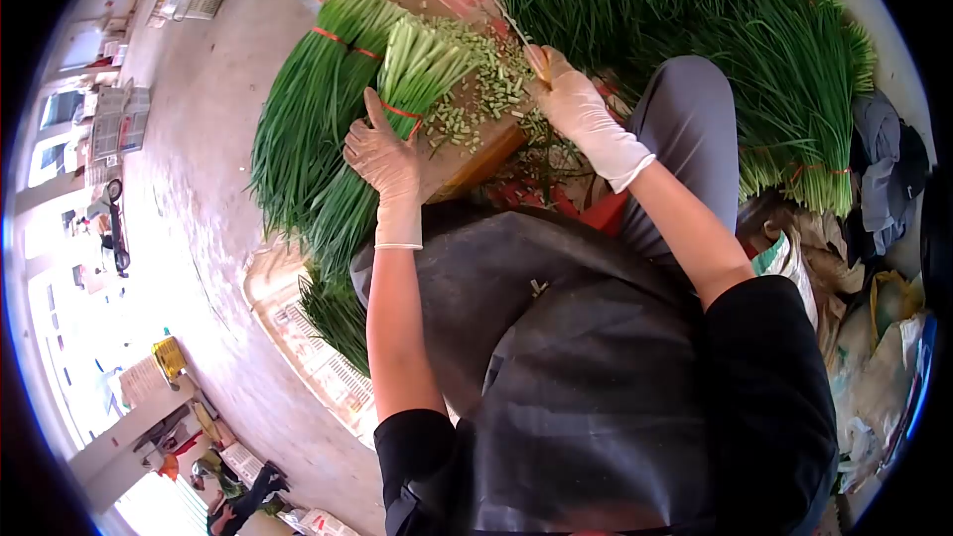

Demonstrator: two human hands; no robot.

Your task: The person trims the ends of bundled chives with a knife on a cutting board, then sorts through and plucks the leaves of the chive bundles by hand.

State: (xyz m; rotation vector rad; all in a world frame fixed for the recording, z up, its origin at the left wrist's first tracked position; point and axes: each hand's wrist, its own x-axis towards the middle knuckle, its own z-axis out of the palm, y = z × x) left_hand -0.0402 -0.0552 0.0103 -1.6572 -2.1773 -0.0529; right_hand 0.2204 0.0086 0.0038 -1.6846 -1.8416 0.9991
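My left hand [385, 161], in a thin pale glove, grips a bundle of garlic chives [421, 74] below its red band, with the thumb pointing up along the stems. The bundle's pale cut ends face away from me, and its green leaves hang toward the lower left. A second banded bundle [313, 104] lies close against its left side. In my gloved right hand [568, 99] is a knife [513, 24], its thin blade pointing up and left. Short cut stem pieces [496, 79] are scattered between my hands on a wooden board [476, 167].
A large heap of green chives [675, 0] fills the upper right. Plastic bags [879, 377] and dark cloth [879, 159] lie at right. A pale crate [318, 352] stands at lower left, a dark apron [586, 367] covers my lap, and another person [238, 496] is far off.
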